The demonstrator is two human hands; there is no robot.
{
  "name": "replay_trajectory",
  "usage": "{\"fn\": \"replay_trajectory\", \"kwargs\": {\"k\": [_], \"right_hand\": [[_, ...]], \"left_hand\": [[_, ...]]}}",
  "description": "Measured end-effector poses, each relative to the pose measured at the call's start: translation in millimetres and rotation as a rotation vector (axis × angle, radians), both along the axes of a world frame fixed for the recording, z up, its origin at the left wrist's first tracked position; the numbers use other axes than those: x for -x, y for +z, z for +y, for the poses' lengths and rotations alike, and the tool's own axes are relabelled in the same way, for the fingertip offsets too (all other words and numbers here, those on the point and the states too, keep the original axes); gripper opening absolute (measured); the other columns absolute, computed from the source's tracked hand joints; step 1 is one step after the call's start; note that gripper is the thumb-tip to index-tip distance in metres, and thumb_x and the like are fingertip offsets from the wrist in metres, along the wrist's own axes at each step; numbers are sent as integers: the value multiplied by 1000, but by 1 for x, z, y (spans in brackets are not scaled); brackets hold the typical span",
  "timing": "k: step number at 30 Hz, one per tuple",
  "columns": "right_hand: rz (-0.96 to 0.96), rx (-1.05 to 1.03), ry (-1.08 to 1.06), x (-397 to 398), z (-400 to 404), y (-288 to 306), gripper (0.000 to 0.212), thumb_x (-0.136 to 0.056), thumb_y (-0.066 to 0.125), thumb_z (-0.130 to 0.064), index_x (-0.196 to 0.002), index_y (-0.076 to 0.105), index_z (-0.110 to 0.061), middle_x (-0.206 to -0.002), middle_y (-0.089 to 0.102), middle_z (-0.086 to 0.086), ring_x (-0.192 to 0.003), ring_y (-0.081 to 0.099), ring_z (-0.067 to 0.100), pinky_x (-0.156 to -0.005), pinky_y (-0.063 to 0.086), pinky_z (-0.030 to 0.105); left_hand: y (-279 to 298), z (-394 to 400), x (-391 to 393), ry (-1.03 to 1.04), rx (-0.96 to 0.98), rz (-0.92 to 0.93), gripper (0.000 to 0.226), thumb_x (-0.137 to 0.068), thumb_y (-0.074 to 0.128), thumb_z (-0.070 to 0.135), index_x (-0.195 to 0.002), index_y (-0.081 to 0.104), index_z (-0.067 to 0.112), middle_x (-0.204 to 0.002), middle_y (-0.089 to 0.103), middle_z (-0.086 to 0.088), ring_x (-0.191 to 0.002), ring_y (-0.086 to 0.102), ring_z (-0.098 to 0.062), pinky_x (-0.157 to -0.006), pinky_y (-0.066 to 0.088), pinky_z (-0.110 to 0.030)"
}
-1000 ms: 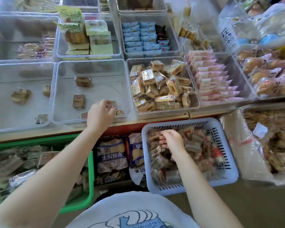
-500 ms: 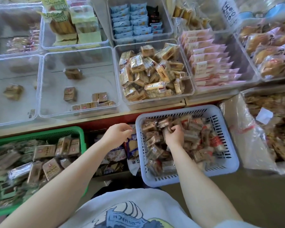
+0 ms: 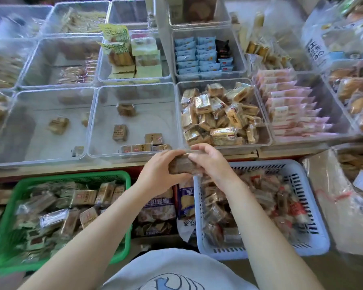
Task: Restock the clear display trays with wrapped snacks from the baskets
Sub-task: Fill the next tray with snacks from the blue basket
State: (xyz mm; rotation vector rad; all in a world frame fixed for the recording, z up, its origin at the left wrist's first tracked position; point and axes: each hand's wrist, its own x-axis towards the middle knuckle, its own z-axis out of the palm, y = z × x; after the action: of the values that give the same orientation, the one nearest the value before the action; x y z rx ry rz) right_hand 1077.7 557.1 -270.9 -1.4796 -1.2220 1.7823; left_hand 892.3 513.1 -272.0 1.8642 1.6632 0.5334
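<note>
Gripping one bundle of wrapped snacks (image 3: 179,165) between them, both hands meet in the head view above the near edge of the desk (image 3: 71,169). The left hand (image 3: 158,171) curls round the bundle's left end; the right hand (image 3: 211,162) curls over its right end. The bundle sits just in front of the sparsely filled clear tray (image 3: 134,155), above the gap between the green basket (image 3: 76,177) and the white basket (image 3: 302,170).
</note>
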Motion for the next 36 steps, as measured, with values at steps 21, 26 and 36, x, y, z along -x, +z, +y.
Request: {"fn": "replay_trajectory", "kwargs": {"k": [21,26,36], "right_hand": [[-1099,-662,688,71,11,-68,83,-93,53,-29,-159,4,-26,-164,-27,5,-151,-25,20,-120,-18,43],[-898,-801,322,57,-3,-56,54,-91,55,-14,-144,46,-12,-158,32,15,-149,24,30,-123,17,48],[-987,132,292,-78,-87,-148,42,-99,54,-35,-136,50,-16,-129,54,8,-107,59,30,-81,52,37]], "left_hand": [[-51,82,111,244,302,368,47,-100,41,49,-132,61,20,-128,58,-13,-120,51,-32,-101,42,-43],[-16,35,61,282,70,54,26,-99,51,31,-111,70,18,-101,68,1,-90,60,-18,-75,48,-33],[-66,-8,-34,12,506,31,29,-100,52,30,-125,65,25,-120,68,-1,-102,63,-20,-76,45,-28]]}}
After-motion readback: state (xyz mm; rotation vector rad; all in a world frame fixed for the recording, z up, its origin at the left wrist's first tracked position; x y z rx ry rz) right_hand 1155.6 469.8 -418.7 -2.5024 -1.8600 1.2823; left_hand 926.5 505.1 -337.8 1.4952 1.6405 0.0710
